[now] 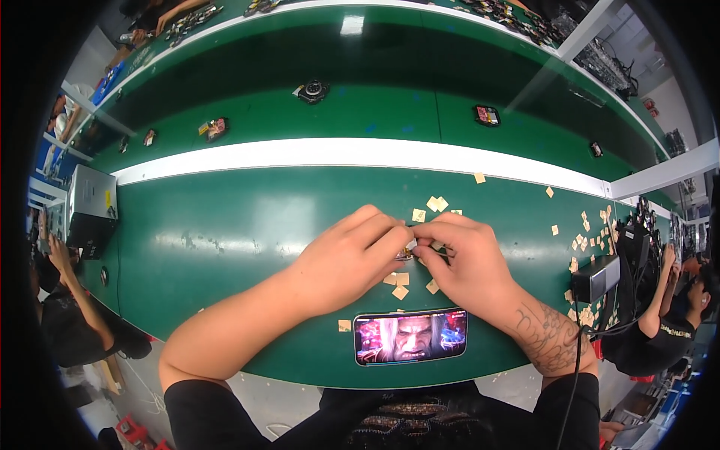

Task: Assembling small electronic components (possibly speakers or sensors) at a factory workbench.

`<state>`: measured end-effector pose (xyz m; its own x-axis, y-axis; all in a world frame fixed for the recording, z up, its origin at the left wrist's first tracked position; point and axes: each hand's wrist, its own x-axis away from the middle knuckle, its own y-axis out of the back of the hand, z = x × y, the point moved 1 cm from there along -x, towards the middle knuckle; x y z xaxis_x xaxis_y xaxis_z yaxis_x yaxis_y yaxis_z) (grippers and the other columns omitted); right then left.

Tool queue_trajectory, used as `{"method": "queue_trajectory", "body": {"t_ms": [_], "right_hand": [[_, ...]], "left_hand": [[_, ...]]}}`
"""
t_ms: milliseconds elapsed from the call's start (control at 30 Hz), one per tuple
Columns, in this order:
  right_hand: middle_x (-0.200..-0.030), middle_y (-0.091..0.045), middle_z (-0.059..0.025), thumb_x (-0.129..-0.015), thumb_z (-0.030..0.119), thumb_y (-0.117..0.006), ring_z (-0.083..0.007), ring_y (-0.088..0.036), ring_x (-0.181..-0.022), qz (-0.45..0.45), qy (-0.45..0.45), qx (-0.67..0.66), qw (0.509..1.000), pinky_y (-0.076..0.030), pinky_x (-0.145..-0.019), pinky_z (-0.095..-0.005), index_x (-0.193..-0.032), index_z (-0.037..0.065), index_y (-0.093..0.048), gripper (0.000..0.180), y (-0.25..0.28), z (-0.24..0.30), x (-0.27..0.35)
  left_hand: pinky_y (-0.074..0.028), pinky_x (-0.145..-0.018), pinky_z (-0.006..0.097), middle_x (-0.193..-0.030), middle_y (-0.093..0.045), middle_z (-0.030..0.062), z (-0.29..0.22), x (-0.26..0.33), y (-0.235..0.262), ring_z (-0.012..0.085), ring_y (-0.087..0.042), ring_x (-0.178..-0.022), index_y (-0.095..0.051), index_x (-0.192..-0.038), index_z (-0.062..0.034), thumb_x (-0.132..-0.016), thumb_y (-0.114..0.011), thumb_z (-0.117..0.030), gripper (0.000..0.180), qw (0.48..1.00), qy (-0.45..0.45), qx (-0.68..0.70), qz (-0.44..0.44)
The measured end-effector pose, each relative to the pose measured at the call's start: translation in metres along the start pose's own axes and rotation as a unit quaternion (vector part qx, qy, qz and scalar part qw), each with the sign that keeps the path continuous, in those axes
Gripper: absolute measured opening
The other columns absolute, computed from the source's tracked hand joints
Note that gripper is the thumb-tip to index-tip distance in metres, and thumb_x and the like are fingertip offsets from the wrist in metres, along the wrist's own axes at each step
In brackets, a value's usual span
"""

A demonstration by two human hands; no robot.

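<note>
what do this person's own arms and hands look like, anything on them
Both the left hand and the right hand are bare, with no gloves showing. The right forearm carries a dark-lined tattoo above the wrist; the left forearm shows no markings. Short black sleeves end near the elbows.

A little thing (406, 253) with white, shiny silver and a bit of yellow is held past the far long side of the phone (410, 337), near that side's middle. Most of it is covered up, so its whole shape is hard to see. I cannot tell if it touches anything under it.
</note>
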<state>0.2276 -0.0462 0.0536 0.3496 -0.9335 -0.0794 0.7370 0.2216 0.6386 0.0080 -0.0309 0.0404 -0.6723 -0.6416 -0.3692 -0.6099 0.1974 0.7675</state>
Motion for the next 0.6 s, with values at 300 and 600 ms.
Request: {"method": "queue_trajectory", "body": {"t_ms": [300, 600], "right_hand": [[-0.093, -0.074, -0.0130, -0.088, 0.003, -0.075, -0.0371, -0.074, -0.079, -0.013, 0.033, 0.028, 0.999, -0.060, -0.072, -0.0466, -0.099, 0.003, -0.077, 0.011, -0.005, -0.006, -0.011], [-0.092, -0.070, -0.0100, -0.093, -0.001, -0.074, -0.0181, -0.065, -0.070, -0.056, -0.037, -0.073, 0.995, -0.053, -0.066, -0.0330, -0.107, 0.000, -0.073, 0.015, 0.019, -0.012, -0.007]], "left_hand": [[-0.058, -0.088, 0.044, -0.115, -0.070, 0.0108, -0.004, 0.000, -0.001, 0.0344, -0.067, -0.104, -0.067, -0.117, -0.0040, -0.078, -0.089, -0.005, 0.045, 1.000, 0.019, -0.004, -0.006], [-0.057, -0.085, 0.042, -0.116, -0.064, 0.0098, -0.010, 0.001, -0.004, 0.0309, -0.063, -0.103, -0.075, -0.112, -0.0075, -0.082, -0.087, -0.010, 0.032, 0.997, 0.017, -0.077, 0.019]]}}
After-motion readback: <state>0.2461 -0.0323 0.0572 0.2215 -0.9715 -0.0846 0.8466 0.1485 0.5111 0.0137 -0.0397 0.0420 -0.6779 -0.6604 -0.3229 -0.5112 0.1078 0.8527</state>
